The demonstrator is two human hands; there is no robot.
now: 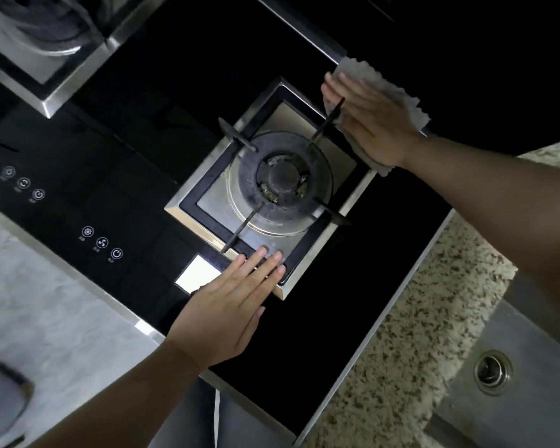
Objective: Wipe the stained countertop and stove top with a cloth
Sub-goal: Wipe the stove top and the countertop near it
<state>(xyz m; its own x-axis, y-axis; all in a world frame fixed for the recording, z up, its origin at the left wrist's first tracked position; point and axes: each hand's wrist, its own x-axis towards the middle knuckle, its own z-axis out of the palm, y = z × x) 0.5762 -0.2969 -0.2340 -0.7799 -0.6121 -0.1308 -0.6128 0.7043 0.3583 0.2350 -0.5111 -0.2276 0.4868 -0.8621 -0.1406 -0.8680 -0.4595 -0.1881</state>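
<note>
Right hand (370,119) presses the cloth (398,92) flat at the stove top (385,253) back edge — keep pressure even. Left hand (230,305), fingers straight, braces on the burner frame (291,281).

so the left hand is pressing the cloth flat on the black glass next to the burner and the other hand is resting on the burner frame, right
Not quite: the hands are swapped. In the head view the right hand presses the cloth flat on the black glass beside the burner, while the left hand rests with straight fingers on the burner frame.
</note>
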